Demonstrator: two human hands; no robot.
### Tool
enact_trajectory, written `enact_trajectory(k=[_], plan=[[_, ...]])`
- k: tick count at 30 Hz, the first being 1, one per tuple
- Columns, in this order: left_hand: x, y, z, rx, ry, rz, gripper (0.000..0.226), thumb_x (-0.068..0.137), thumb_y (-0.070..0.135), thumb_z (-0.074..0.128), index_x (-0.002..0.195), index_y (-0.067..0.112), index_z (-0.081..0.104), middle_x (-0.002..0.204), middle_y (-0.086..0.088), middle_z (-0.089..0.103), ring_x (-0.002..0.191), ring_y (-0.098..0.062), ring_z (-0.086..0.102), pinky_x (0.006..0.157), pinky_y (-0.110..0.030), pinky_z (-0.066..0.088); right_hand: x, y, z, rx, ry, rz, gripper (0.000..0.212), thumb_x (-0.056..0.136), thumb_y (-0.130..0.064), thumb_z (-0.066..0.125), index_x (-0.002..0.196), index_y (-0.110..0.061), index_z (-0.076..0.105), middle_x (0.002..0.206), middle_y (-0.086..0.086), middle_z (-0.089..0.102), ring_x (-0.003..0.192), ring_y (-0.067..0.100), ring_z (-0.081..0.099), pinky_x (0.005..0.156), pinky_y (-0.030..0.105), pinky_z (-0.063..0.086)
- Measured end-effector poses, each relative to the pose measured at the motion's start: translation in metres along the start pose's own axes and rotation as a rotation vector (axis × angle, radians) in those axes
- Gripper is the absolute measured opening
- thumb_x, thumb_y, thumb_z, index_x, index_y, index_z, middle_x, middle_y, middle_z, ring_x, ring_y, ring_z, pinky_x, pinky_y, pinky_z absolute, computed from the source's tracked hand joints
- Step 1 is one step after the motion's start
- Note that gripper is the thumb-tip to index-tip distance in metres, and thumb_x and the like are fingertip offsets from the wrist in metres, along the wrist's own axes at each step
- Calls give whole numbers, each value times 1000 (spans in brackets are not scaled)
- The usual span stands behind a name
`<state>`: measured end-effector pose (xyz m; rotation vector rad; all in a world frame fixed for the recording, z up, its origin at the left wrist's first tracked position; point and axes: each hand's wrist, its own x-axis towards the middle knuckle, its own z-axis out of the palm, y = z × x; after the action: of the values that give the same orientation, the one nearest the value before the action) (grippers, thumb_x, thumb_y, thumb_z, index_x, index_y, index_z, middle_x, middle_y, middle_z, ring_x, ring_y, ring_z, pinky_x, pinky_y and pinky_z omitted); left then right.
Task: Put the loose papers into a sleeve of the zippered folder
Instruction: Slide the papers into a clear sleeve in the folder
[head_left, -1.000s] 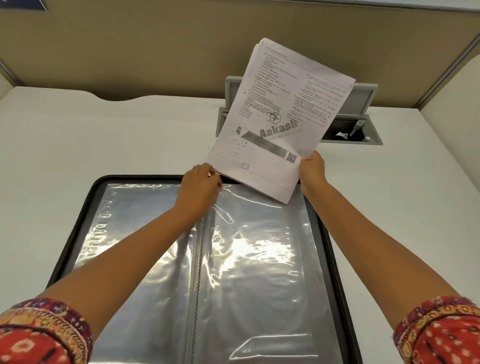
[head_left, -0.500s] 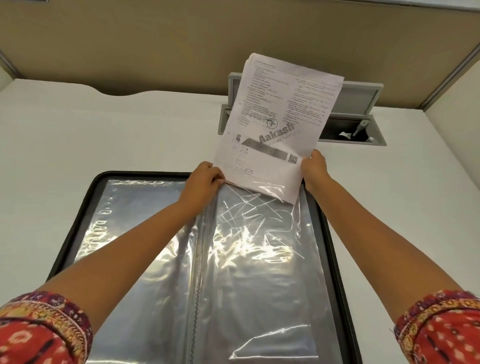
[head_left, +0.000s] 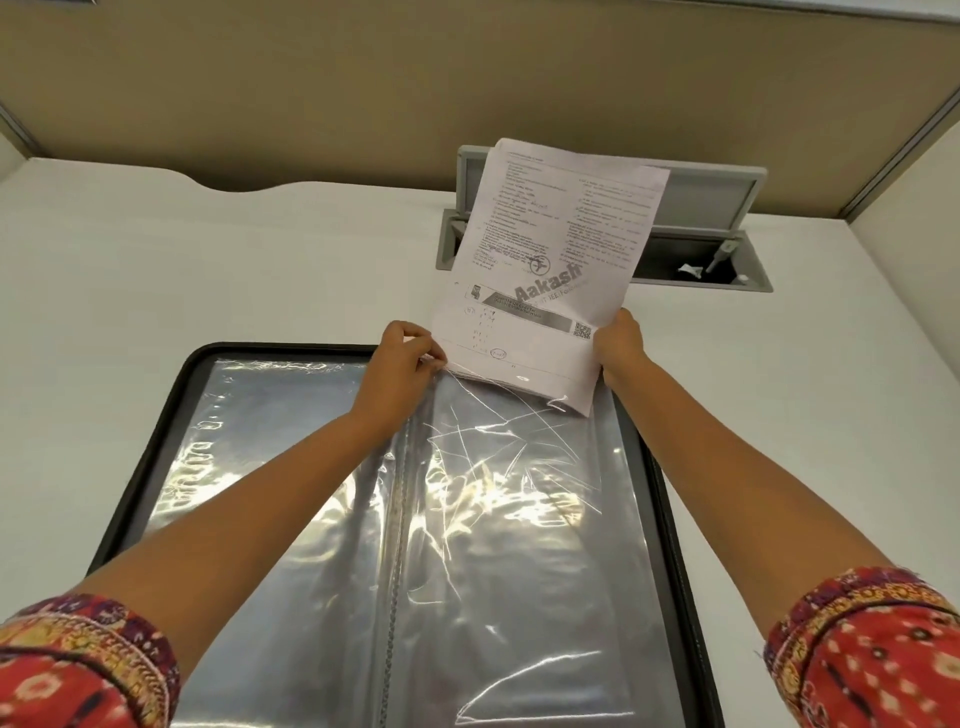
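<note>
The zippered folder (head_left: 156, 431) lies open on the white desk, black-rimmed, with shiny clear sleeves on both halves. A stack of printed papers (head_left: 550, 270) stands tilted above the top edge of the right-hand sleeve (head_left: 519, 519), and its lower right corner sits just inside the plastic. My left hand (head_left: 402, 358) pinches the sleeve's top edge at the left, next to the papers' lower left corner. The papers' right edge near the bottom is gripped by my right hand (head_left: 618, 343).
A grey cable box (head_left: 727, 208) with its lid raised is set into the desk behind the papers, with a small white plug inside. A tan partition wall runs along the back. White desk surface surrounds the folder on the left and right.
The papers have swung more upright and come down toward the folder. Their lower corner now sits under the plastic of the right sleeve, which my left hand holds open.
</note>
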<state>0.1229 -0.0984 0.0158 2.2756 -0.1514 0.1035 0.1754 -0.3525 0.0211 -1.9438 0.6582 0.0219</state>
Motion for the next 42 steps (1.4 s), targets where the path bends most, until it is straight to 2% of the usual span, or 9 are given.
enact_trajectory(k=[5,8,13,16,19,25,31,36,42], plan=[[6,-7,-3,76,-2,22,10,84,4,59,88,8,68,88,-1,52,82,-12,48,69,0,33,3,-1,1,-3,-4,1,40,85,1,33,122,-3,48,120,17,57,109,34,55,95,45,48],[8,-8,-7,50,-38,29,8,85,6,59,88,7,67,85,-1,58,79,-10,51,67,-5,35,2,0,2,-20,-1,-13,38,86,1,34,121,-4,48,120,16,56,108,34,55,96,47,47],[17,-5,-14,38,-193,32,7,88,7,56,86,10,62,78,3,63,71,-3,53,62,-1,36,2,-2,1,-5,9,-27,38,87,1,31,121,-7,46,120,16,55,107,32,54,96,47,47],[24,-6,-15,144,-251,92,5,86,9,58,87,10,63,87,2,55,81,-17,53,70,-22,39,2,-3,-1,-14,-2,-69,38,88,1,30,122,-7,45,120,15,55,107,32,54,94,46,48],[27,-8,-15,200,-249,90,6,84,13,63,90,11,64,101,0,42,86,-18,51,79,-30,42,2,-4,-2,38,-50,-99,36,93,-5,30,125,-13,44,119,10,56,103,27,56,90,42,50],[24,-7,-14,39,-237,17,4,85,12,62,87,15,63,100,0,42,85,-13,49,74,-12,36,9,-9,-11,183,-102,-15,39,94,-5,33,130,-16,43,115,6,58,88,21,59,63,31,51],[25,0,-16,39,-270,-12,7,85,11,62,91,9,64,102,-2,43,88,-16,50,82,-22,38,9,-5,-10,102,-141,-18,40,92,-1,32,129,-11,44,125,13,56,107,30,58,91,43,51],[22,-1,-14,42,-216,3,5,84,11,63,88,12,65,104,-3,42,90,-14,49,84,-21,40,4,-5,-2,81,-137,-20,42,88,3,32,125,-11,46,122,13,58,105,32,59,88,45,52],[17,-1,-8,354,-58,105,9,79,25,69,87,20,70,113,-6,49,100,-24,47,81,-35,33,3,-12,5,43,-78,-8,43,86,5,29,125,-6,46,123,15,55,107,32,56,87,42,50]])
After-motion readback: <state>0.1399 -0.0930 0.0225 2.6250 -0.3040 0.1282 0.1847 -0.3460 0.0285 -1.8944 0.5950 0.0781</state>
